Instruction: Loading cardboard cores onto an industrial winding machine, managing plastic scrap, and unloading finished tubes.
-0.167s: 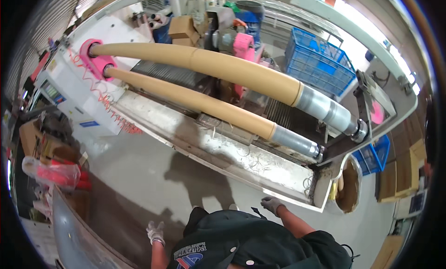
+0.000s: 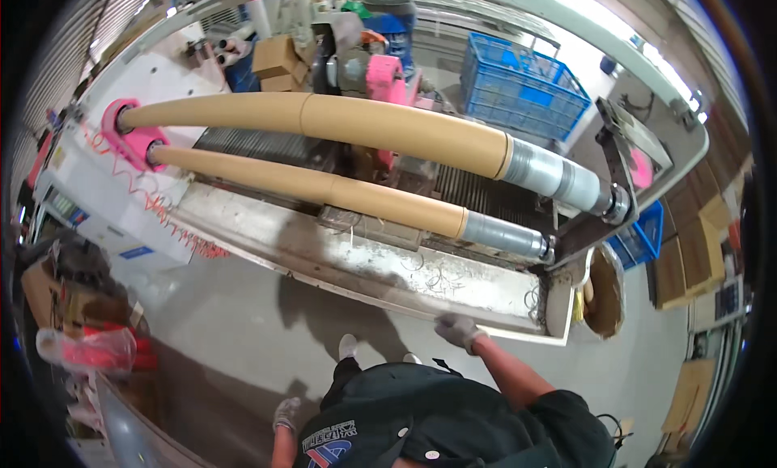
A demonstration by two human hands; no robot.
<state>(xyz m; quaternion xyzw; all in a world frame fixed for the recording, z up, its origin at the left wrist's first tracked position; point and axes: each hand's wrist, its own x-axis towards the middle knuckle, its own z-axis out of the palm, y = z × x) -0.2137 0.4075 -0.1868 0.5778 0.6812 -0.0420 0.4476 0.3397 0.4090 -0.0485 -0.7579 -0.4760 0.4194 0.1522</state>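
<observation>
My gloved left hand point(image 2: 286, 414) hangs low beside my body, over the floor, its fingers loosely extended with nothing in them. Further right, my gloved right hand point(image 2: 458, 332) is at the near edge of the machine's white trough point(image 2: 380, 294); motion smears its fingers, and I cannot tell whether it touches the edge. Beyond the trough run two long rollers with tan sleeves: a thick upper roller point(image 2: 405, 128) and a thinner lower roller point(image 2: 324, 186). Both have bare metal at their right ends, and their left ends sit in a pink bracket point(image 2: 133, 136).
A blue plastic crate point(image 2: 526, 88) stands behind the rollers. Orange coiled hose point(image 2: 194, 243) hangs by the white machine cabinet at left. At right is a round bin point(image 2: 605, 294) beside cardboard boxes point(image 2: 696, 258). A curved metal panel point(image 2: 129, 427) rises at lower left.
My right hand has moved up and slightly left, closer to the trough. My left hand has dropped lower, with its fingers less spread. The view has shifted, and one shoe now shows further forward.
</observation>
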